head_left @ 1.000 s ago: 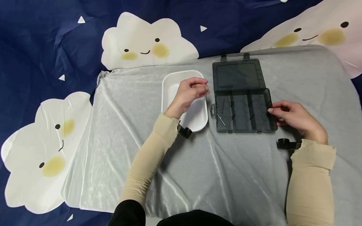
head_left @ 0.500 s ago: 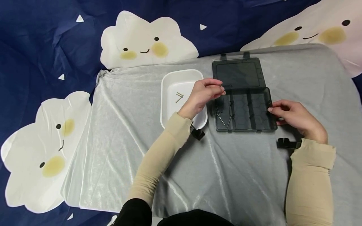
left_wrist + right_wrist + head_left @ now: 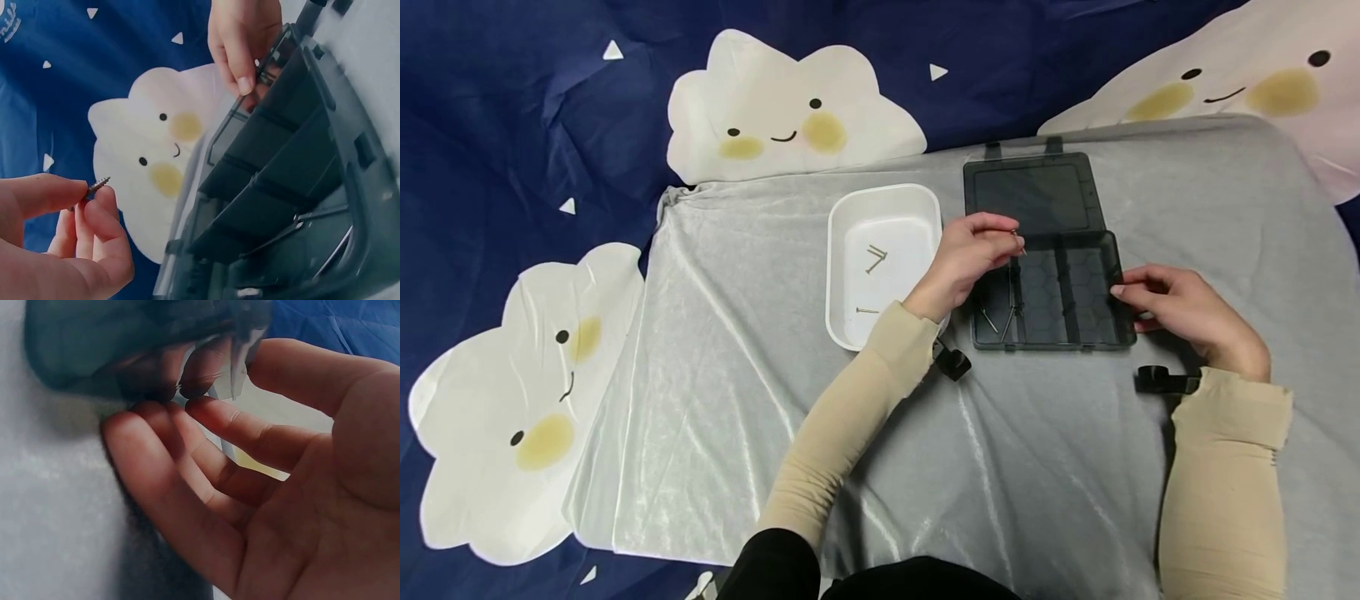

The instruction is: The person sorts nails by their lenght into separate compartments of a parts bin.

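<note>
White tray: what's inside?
The white tray has a small cluster of screws and one lone screw toward the near end. The left hand and sleeve cover its near right part; anything under them can't be seen.

I see creased, shiny grey cloth [image 3: 700,417], navy fabric [image 3: 512,108] behind it and down its left side. Smiling cloud prints [image 3: 793,112]: one left of the cloth, two past its far edge. White triangles [image 3: 613,52] dot the navy.

The left fingers [image 3: 50,191] hide part of a screw [image 3: 99,185], and that hand [image 3: 966,257] covers some of the case [image 3: 1101,287].
</note>
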Demonstrator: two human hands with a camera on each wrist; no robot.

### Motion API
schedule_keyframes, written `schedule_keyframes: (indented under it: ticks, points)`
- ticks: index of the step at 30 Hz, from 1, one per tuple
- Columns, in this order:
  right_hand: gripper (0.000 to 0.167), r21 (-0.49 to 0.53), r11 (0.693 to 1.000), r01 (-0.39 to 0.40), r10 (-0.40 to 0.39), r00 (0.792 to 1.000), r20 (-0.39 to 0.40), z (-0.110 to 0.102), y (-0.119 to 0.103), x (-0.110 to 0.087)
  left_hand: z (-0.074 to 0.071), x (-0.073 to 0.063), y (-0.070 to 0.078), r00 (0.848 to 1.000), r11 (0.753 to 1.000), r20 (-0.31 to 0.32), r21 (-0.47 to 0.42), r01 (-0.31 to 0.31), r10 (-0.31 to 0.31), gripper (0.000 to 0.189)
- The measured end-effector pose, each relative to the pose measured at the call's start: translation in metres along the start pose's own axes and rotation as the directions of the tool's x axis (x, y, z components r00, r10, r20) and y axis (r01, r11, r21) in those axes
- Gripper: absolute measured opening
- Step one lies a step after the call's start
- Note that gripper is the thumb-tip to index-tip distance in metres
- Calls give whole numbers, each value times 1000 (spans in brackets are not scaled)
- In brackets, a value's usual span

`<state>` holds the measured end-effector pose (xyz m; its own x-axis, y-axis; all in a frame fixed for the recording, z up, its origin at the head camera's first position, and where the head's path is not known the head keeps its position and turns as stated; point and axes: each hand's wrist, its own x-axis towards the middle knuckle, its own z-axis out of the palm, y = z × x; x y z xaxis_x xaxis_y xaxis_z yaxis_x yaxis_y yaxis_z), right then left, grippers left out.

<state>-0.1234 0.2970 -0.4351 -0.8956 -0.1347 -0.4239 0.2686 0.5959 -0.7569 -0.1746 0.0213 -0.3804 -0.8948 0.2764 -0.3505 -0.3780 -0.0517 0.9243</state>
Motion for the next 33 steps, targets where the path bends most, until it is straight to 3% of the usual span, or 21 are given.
schedule_keyframes:
  ticks: [8, 23, 33]
  points:
    - [66, -6, 1000, 17, -17, 1000, -4, 0, 1, 0, 8, 4, -10, 1000, 998, -18, 65, -16, 17, 22]
    - [64, -2, 1000, 13, -13, 1000, -16, 1, 0, 1, 23, 10, -26, 995, 978, -101, 208, 21, 0, 24]
    - [62, -3, 1000, 21, -21, 1000, -20, 0, 0, 1, 23, 12, -31, 990, 973, -144, 230, 37, -3, 25]
